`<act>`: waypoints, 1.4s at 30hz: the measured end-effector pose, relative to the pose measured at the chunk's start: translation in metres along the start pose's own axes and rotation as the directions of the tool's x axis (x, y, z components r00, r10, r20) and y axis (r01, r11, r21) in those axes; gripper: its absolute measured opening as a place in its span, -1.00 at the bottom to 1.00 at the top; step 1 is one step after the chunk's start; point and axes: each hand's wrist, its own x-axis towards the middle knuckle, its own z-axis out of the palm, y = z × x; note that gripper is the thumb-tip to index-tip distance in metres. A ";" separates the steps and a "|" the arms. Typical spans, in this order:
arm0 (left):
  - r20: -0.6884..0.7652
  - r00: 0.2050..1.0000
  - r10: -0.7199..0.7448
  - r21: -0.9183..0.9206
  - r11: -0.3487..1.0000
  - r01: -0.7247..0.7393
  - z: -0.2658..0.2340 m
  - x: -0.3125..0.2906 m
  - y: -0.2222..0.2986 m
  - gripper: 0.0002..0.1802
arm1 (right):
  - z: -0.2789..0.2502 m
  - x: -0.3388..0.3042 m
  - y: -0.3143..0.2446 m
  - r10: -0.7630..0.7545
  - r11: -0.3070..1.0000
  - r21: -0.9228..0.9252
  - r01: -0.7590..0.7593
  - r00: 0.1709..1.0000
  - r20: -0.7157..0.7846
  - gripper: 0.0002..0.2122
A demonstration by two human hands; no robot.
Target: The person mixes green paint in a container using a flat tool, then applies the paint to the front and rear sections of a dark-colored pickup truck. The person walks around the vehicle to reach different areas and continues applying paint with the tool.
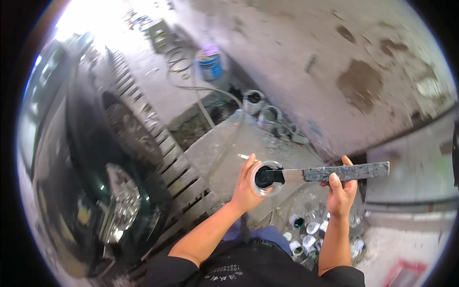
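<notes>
In front of the person's body, above the floor [229, 154], a clear cup [267, 193] with dark paint [264, 177] inside is held up, its mouth towards the camera; the left hand [245, 189] is wrapped around its side, with a thin white stick [244, 156] jutting out by the fingers; the right hand [342, 196] grips a long flat stick [346, 172], crusted with dried paint, thumb on top; the stick's dark-coated end is over the cup's mouth, though whether it dips into the paint is hard to tell.

Below the right forearm, small used pots [296, 248] crowd the floor; farther ahead, two paint-smeared buckets [270, 116] stand near a stained wall [296, 52]; beyond them are a blue bucket [210, 69] and a loosely looped hose [203, 88]; to the left, a dark car [60, 148] is beside a slatted grating [179, 173], its headlight [122, 203] facing the person's side.
</notes>
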 end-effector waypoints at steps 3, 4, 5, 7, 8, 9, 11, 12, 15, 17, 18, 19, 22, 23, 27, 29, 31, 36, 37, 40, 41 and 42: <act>-0.194 0.980 -0.040 0.033 0.998 0.047 -0.059 0.003 -0.001 -0.14 | 0.059 0.029 -0.004 0.016 0.997 0.069 -0.029 0.983 0.182 -0.42; -0.276 0.961 -0.030 0.030 0.999 0.040 -0.073 0.004 -0.003 -0.15 | 0.080 0.037 -0.004 0.008 0.996 0.086 -0.031 0.969 0.248 -0.42; -0.317 0.946 -0.074 0.079 0.991 0.104 -0.085 0.002 -0.004 -0.15 | 0.102 0.043 -0.007 0.000 0.994 0.103 -0.032 0.952 0.305 -0.42; -0.377 0.923 -0.079 0.177 0.972 0.156 -0.112 -0.008 -0.007 -0.13 | 0.140 0.054 -0.010 -0.025 0.994 0.106 -0.021 0.907 0.420 -0.42; -0.452 0.886 -0.102 0.144 0.972 0.185 -0.124 -0.015 -0.006 -0.12 | 0.164 0.057 -0.008 -0.014 0.994 0.102 -0.039 0.879 0.476 -0.42; -0.511 0.853 -0.109 0.161 0.962 0.219 -0.134 -0.019 -0.007 -0.12 | 0.184 0.058 -0.010 -0.005 0.995 0.085 -0.045 0.857 0.516 -0.42; -0.620 0.775 -0.120 0.199 0.932 0.304 -0.149 -0.028 -0.004 -0.11 | 0.216 0.069 -0.005 0.019 0.995 0.069 -0.078 0.787 0.617 -0.42; -0.638 0.755 -0.155 0.211 0.907 0.364 -0.156 -0.032 -0.004 -0.12 | 0.233 0.073 -0.001 0.027 0.992 0.076 -0.103 0.749 0.662 -0.42; -0.714 0.660 -0.234 0.222 0.818 0.531 -0.172 -0.037 -0.004 -0.13 | 0.279 0.090 0.012 0.032 0.982 0.087 -0.166 0.607 0.794 -0.42; -0.787 0.557 -0.265 0.180 0.765 0.618 -0.177 -0.032 -0.003 -0.15 | 0.304 0.103 0.021 0.054 0.973 0.076 -0.218 0.532 0.845 -0.42; -0.818 0.504 -0.277 0.155 0.738 0.657 -0.179 -0.029 -0.003 -0.15 | 0.318 0.108 0.024 0.047 0.965 0.086 -0.248 0.485 0.873 -0.42; -0.846 0.462 -0.267 0.132 0.734 0.666 -0.181 -0.027 -0.004 -0.15 | 0.333 0.110 0.020 0.067 0.961 0.069 -0.269 0.465 0.883 -0.43; -0.894 0.323 -0.311 0.047 0.652 0.757 -0.180 -0.025 -0.015 -0.15 | 0.372 0.126 0.032 0.091 0.960 0.012 -0.281 0.351 0.932 -0.46; -0.907 0.322 -0.270 0.075 0.649 0.757 -0.181 -0.028 -0.020 -0.12 | 0.386 0.129 0.036 0.106 0.954 -0.008 -0.300 0.312 0.944 -0.47; -0.969 0.154 -0.195 0.012 0.583 0.812 -0.194 -0.029 -0.033 -0.06 | 0.444 0.125 0.050 0.133 0.920 -0.062 -0.388 0.161 0.978 -0.47; -0.981 0.110 -0.160 0.003 0.555 0.832 -0.205 -0.035 -0.041 -0.05 | 0.474 0.119 0.063 0.125 0.897 -0.083 -0.433 0.068 0.990 -0.43; -0.990 0.065 -0.129 -0.018 0.559 0.829 -0.219 -0.039 -0.048 -0.05 | 0.501 0.108 0.068 0.151 0.882 -0.119 -0.456 0.035 0.988 -0.43; -0.989 -0.070 -0.130 -0.131 0.553 0.823 -0.259 -0.044 -0.067 -0.04 | 0.564 0.090 0.082 0.156 0.875 -0.175 -0.451 -0.079 0.985 -0.49; -0.989 -0.094 -0.115 -0.142 0.556 0.819 -0.266 -0.046 -0.068 -0.04 | 0.576 0.085 0.084 0.159 0.872 -0.180 -0.456 -0.084 0.984 -0.50; -0.987 -0.129 -0.091 -0.158 0.560 0.813 -0.276 -0.052 -0.076 -0.04 | 0.599 0.072 0.082 0.197 0.864 -0.224 -0.450 -0.107 0.975 -0.55; -0.990 -0.133 -0.036 -0.133 0.516 0.846 -0.278 -0.054 -0.076 -0.03 | 0.606 0.067 0.081 0.209 0.864 -0.242 -0.443 -0.123 0.970 -0.55; -0.986 -0.158 -0.048 -0.159 0.534 0.830 -0.281 -0.056 -0.076 -0.03 | 0.614 0.062 0.081 0.219 0.863 -0.259 -0.434 -0.140 0.966 -0.55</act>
